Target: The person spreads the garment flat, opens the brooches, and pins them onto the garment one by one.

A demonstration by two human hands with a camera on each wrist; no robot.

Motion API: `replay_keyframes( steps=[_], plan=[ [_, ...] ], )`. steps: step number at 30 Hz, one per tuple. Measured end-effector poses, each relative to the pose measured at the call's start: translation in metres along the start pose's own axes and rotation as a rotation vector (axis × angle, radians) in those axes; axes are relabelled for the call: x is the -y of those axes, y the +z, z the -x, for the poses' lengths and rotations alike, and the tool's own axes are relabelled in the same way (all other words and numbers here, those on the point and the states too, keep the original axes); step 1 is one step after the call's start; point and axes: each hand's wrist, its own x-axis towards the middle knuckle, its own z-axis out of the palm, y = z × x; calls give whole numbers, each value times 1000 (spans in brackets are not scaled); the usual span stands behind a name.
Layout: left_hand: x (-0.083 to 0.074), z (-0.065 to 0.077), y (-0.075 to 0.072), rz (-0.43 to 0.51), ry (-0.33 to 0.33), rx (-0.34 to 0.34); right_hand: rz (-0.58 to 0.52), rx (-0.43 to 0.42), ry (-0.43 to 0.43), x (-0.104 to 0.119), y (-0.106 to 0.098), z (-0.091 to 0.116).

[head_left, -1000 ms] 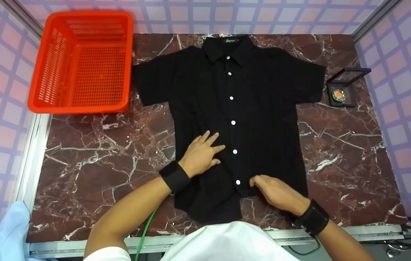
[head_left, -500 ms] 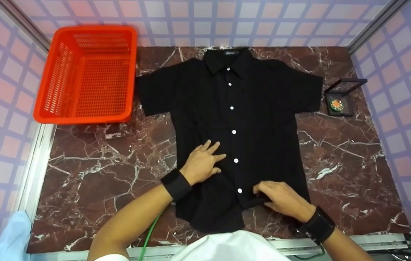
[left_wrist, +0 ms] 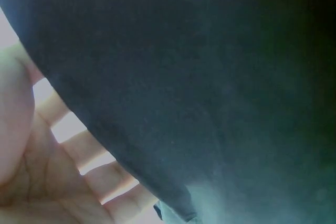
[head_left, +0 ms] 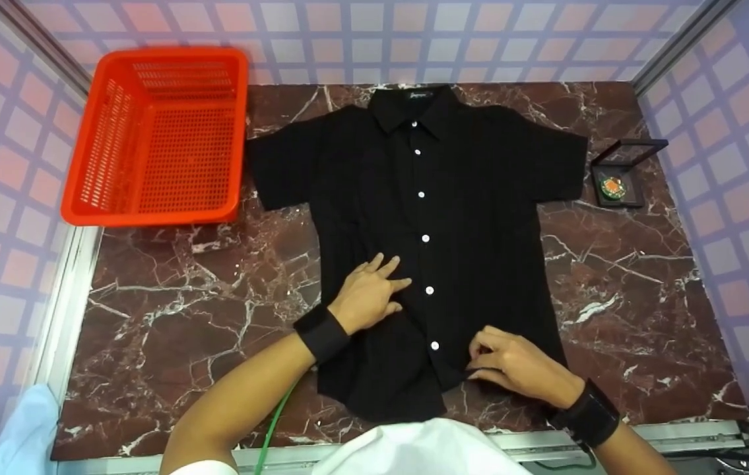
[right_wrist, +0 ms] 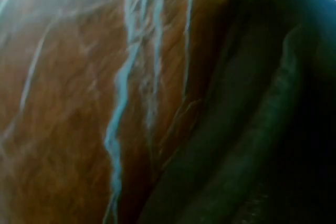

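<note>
A black short-sleeved button-up shirt (head_left: 483,198) lies front up with its collar at the far side, white buttons down the middle. My left hand (head_left: 366,298) rests on its lower left front, fingers spread and straight. In the left wrist view, dark cloth (left_wrist: 199,77) overlaps the fingers (left_wrist: 84,148). My right hand (head_left: 521,365) pinches the bottom hem at the lower right, thumb underneath and fingers curled above. The right wrist view shows the dark hem (right_wrist: 252,129) beside the marbled surface; the right hand itself is out of that view.
An orange-red plastic basket (head_left: 239,132) stands at the back left. To the right of the shirt is an open black box (head_left: 638,195) holding a round green and orange piece (head_left: 612,189). A green cable (head_left: 273,422) runs by the front edge of the marbled table (head_left: 169,356).
My right hand has closed on the shirt's hem, its thumb now under the edge. The left hand stays in place on the cloth. The head view has tilted slightly.
</note>
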Motion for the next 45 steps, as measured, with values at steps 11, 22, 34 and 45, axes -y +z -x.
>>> replay_keyframes(
  steps=[11,22,34,45],
  plan=[
    [0,-1,-2,-11,-11,-7,23,32,44,6,-3,2],
    [-2,1,2,14,5,-35,-36,124,84,18,16,2],
    [2,-1,-7,12,21,-38,-227,195,18,14,13,-6],
    [46,-27,-47,103,-123,-96,-76,-205,512,-82,-67,-21]
  ],
)
